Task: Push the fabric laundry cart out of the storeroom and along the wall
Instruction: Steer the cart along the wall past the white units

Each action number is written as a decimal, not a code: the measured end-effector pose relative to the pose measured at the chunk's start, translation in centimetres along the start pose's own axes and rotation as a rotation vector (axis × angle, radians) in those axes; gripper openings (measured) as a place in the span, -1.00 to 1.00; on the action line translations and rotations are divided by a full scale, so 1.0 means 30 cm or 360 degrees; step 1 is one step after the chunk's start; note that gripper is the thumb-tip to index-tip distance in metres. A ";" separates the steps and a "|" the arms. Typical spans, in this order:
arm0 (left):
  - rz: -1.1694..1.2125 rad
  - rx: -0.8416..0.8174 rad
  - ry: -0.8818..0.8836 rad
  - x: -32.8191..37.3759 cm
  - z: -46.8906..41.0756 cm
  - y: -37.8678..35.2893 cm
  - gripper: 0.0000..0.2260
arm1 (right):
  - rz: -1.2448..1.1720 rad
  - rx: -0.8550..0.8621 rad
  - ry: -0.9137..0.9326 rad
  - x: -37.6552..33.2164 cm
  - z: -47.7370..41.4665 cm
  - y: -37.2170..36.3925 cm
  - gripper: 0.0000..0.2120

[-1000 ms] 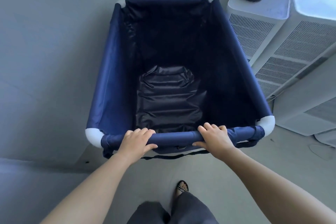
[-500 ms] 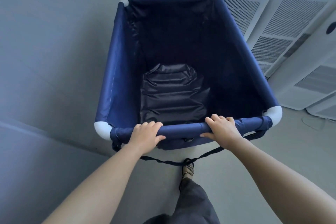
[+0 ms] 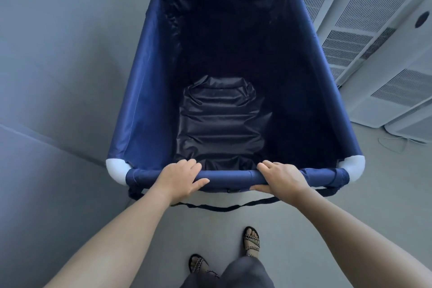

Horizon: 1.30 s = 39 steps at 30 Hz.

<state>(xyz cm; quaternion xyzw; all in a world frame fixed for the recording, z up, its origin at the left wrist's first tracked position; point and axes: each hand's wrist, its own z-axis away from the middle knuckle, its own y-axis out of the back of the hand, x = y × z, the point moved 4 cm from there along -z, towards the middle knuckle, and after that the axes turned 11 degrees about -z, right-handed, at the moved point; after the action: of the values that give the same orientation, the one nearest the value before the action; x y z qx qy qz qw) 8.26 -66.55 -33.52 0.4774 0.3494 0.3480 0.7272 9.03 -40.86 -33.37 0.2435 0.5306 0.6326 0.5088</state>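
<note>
Laundry cart (image 3: 145, 100) stands on the floor (image 3: 210, 229) directly before us. Our left hand (image 3: 180, 179) and right hand (image 3: 282, 179) both curl their fingers (image 3: 190, 163) over its near rail (image 3: 231, 176), gripping it. With soft fabric walls, a stiff tube frame and no load showing, we judge it light and that rail the best hold. A wall (image 3: 70, 54) runs close on its left, and white vented units (image 3: 374, 30) stand just beside its right.

A plain indoor storage or utility space: bare grey walls (image 3: 70, 30) close to the left of and beyond the blue fabric laundry cart (image 3: 145, 105), a smooth grey floor (image 3: 350, 206) under it, and white vented tower appliances (image 3: 364, 37) packed side by side just to its right
</note>
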 end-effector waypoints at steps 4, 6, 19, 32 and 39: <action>0.0020 0.0062 0.0118 -0.012 -0.021 0.000 -0.58 | 0.0008 0.0040 0.0050 0.022 -0.028 -0.002 -0.46; 0.0054 0.0126 0.0202 -0.020 -0.038 0.007 -0.57 | -0.0007 0.0054 0.0077 0.039 -0.057 0.007 -0.45; 0.0249 0.0387 0.0436 -0.058 -0.208 0.084 -0.17 | 0.0014 0.0052 0.0234 0.178 -0.262 0.117 -0.48; 0.0299 0.0391 0.0502 -0.182 -0.408 0.132 -0.33 | 0.0125 0.0103 0.0269 0.271 -0.514 0.227 -0.47; 0.0170 0.0428 0.0380 -0.329 -0.526 0.132 -0.31 | 0.0128 0.0122 0.0199 0.271 -0.664 0.281 -0.46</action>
<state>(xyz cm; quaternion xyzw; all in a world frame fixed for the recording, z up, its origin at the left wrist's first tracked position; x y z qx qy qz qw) -10.76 -66.51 -32.81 0.5435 0.4508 0.3904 0.5907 -14.08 -41.28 -33.85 0.2437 0.5750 0.6458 0.4392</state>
